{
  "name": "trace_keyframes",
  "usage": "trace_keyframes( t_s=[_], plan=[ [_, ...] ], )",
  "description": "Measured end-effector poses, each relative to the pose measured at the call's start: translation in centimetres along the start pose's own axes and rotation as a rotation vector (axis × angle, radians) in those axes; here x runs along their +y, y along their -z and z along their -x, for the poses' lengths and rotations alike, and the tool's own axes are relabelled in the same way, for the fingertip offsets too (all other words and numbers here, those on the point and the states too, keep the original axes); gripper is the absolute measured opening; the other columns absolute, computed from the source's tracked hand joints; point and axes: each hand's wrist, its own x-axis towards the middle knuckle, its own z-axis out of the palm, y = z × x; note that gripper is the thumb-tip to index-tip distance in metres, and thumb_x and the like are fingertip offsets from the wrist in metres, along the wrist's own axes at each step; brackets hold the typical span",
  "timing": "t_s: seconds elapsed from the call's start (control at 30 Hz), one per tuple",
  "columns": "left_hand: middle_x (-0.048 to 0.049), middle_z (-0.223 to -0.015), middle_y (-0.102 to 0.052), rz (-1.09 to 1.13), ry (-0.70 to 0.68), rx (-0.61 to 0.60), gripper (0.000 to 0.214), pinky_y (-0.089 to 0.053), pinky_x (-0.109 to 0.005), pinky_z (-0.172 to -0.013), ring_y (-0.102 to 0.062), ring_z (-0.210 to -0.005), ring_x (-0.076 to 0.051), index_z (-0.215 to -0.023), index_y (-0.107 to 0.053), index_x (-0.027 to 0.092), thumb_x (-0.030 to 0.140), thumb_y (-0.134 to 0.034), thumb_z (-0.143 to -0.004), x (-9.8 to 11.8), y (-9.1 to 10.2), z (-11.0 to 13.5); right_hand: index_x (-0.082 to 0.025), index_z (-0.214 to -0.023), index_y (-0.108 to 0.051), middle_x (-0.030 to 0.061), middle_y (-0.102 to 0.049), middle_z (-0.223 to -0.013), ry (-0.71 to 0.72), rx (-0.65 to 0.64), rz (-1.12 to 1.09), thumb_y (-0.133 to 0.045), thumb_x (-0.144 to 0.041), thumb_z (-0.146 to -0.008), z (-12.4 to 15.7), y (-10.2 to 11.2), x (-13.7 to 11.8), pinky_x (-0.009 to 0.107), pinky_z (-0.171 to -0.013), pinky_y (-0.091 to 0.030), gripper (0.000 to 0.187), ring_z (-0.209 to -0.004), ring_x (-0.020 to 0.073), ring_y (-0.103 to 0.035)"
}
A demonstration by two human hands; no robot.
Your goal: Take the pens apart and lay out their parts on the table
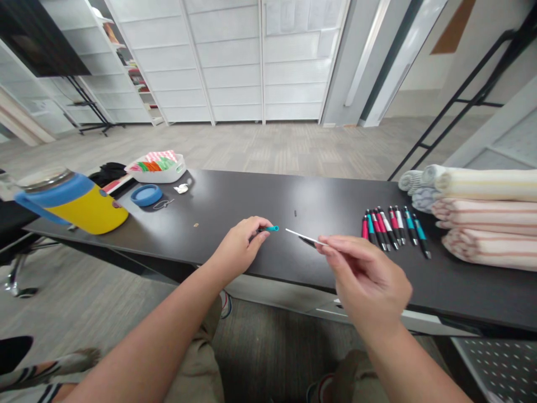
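Observation:
Pinched in the fingers of my left hand (241,240) is a teal pen barrel (273,228), its open end pointing right. My right hand (364,274) grips a thin white pen refill (300,233) between thumb and fingertips, its tip pointing left at the barrel. A small gap separates the refill from the barrel. Something dark shows just under the refill; I cannot tell whether it is a part or a shadow. A small dark piece (295,213) lies on the table beyond both hands. To the right, several pens (388,228) in red, teal, white and black lie side by side.
Rolled striped cloths (490,215) are stacked at the right on the dark table (235,196). At the left stand a big yellow and blue jug (88,204), a blue lid (146,195) and a white basket (161,176) of colourful packets. A crumpled white scrap (181,188) lies nearby.

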Motion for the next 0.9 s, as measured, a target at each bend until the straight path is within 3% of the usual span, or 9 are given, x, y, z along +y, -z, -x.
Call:
trace_keyframes(
  t_s=[0.1,0.27,0.5,0.77,0.9],
  plan=[
    [-0.0056,-0.118,-0.073,-0.031,-0.064,-0.001,0.019,-0.052,-0.037,-0.098,-0.067,-0.108,-0.022,-0.116,-0.067,0.025,0.024,-0.054,-0.102,0.4,-0.2,-0.1,-0.025,-0.105,-0.076,0.0022,-0.081,-0.101,-0.058,0.067,-0.088,-0.077,-0.006,-0.088,0.0,0.4,-0.3,0.037,-0.077,-0.067,0.025,-0.087,0.0209,-0.079],
    [-0.0065,-0.117,-0.073,-0.030,-0.118,-0.010,0.019,-0.049,-0.038,-0.101,-0.066,-0.110,-0.023,-0.114,-0.068,0.023,0.021,-0.053,-0.102,0.7,-0.6,-0.4,-0.027,-0.105,-0.077,0.0013,-0.082,-0.101,-0.038,-0.033,0.004,-0.078,-0.010,-0.089,0.4,0.4,0.2,0.037,-0.086,-0.066,0.023,-0.091,0.0199,-0.079],
    [-0.0068,-0.115,-0.075,0.017,-0.130,-0.057,0.019,-0.048,-0.038,-0.102,-0.066,-0.111,-0.025,-0.111,-0.070,0.026,0.024,-0.054,-0.103,0.8,-1.1,-0.6,-0.029,-0.105,-0.076,0.0034,-0.083,-0.101,-0.095,-0.107,0.077,-0.074,-0.023,-0.095,0.1,0.5,0.7,0.041,-0.085,-0.067,0.011,-0.093,0.0230,-0.079],
    [-0.0066,-0.112,-0.075,0.052,-0.130,-0.111,0.019,-0.049,-0.035,-0.100,-0.067,-0.108,-0.023,-0.111,-0.071,0.025,0.023,-0.055,-0.101,1.3,-2.1,-0.4,-0.027,-0.103,-0.076,0.0001,-0.082,-0.098,-0.052,-0.281,0.223,-0.069,-0.029,-0.100,-0.4,-0.3,1.5,0.031,-0.083,-0.062,0.008,-0.088,0.0186,-0.079],
    [-0.0066,-0.111,-0.075,0.033,-0.137,-0.126,0.018,-0.049,-0.035,-0.099,-0.067,-0.107,-0.023,-0.110,-0.071,0.025,0.024,-0.056,-0.101,1.2,-2.3,-0.5,-0.026,-0.101,-0.076,0.0007,-0.082,-0.096,-0.046,-0.329,0.240,-0.068,-0.030,-0.101,-0.5,-0.8,1.9,0.031,-0.083,-0.060,0.009,-0.088,0.0192,-0.077]
  ],
)
